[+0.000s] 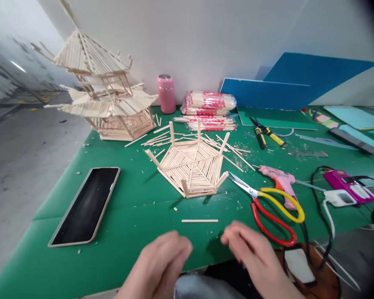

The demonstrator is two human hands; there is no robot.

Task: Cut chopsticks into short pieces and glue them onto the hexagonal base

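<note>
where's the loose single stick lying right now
In the head view, the single stick lies flat on the green mat, just beyond the fingertips of both hands, in front of the hexagonal stick frame and left of the scissors.

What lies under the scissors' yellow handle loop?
The pink glue gun passes under the scissors; its handle end shows through the yellow loop, resting on the green mat. The strip directly beneath the loop's rim is covered.

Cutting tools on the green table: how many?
2. Large scissors with one yellow and one red handle lie before the right hand; black-and-yellow-handled cutters lie farther back by the blue boards. The pink glue gun isn't counted; clutter may hide more.
</note>
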